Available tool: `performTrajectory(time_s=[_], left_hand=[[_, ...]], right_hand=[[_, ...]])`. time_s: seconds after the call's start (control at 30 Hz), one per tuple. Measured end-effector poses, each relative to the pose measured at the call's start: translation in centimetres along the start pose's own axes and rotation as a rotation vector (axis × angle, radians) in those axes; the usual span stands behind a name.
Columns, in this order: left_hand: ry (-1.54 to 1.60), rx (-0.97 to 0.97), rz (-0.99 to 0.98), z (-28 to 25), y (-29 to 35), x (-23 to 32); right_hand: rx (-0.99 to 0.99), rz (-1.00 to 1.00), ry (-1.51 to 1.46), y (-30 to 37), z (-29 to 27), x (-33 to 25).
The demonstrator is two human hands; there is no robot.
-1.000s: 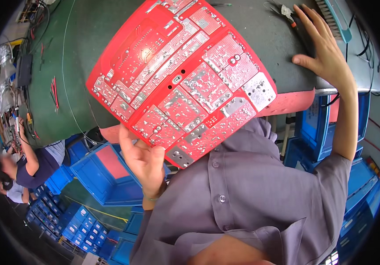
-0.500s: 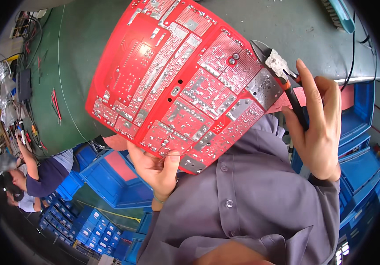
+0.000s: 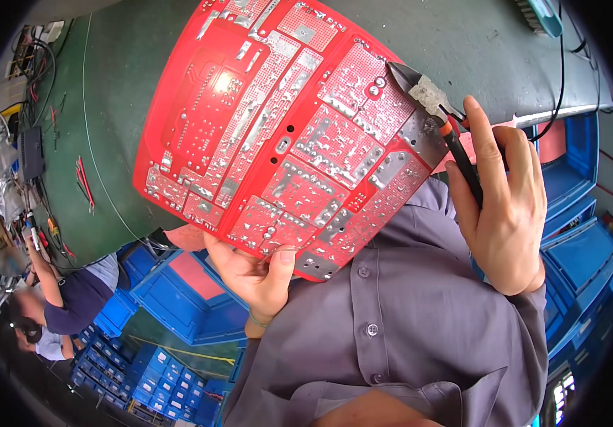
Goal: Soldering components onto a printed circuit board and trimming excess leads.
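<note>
A large red circuit board is tilted up in front of me, its face covered with silvery solder joints and pads. My left hand grips its lower edge, thumb on the face and fingers behind. In my right hand is a pair of diagonal cutters with dark handles and orange collars. Their jaws lie over the board's upper right edge, the tip near solder joints there. Whether the tip touches the board I cannot tell.
Beneath is a green work surface with red wires at left. A teal brush lies at the far right near black cables. Blue bins flank me on both sides. Another person works at the left.
The cutters and my right hand have moved left, so the jaws now overlap the board's edge more. The board has barely shifted in my left hand.
</note>
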State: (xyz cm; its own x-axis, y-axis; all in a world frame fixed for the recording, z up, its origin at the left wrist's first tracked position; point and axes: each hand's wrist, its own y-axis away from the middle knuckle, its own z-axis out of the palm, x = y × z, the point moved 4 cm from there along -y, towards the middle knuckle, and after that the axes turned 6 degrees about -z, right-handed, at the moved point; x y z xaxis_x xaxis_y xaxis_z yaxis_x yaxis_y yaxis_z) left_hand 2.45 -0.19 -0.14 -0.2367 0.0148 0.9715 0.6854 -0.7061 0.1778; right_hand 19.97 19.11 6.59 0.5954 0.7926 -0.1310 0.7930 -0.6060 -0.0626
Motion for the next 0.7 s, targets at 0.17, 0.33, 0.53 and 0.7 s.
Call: performTrajectory(time_s=[0.17,0.33,0.53,0.7], left_hand=[[0.048,0.018,-0.010,0.0,0.1,-0.1],[0.066,0.035,0.001,0.0,0.3,-0.3],[0.034,0.002,0.009,-0.3,0.2,-0.3],[0.027,-0.008,0.007,-0.4,0.1,-0.4]], right_hand=[[0.084,0.105,-0.187,-0.6,-0.2,1.0],[0.139,-0.037,-0.062,-1.2,-0.8,0.7],[0.051,-0.040,-0.027,-1.5,0.0,-0.3],[0.088,-0.037,-0.029,-1.5,-0.2,-0.1]])
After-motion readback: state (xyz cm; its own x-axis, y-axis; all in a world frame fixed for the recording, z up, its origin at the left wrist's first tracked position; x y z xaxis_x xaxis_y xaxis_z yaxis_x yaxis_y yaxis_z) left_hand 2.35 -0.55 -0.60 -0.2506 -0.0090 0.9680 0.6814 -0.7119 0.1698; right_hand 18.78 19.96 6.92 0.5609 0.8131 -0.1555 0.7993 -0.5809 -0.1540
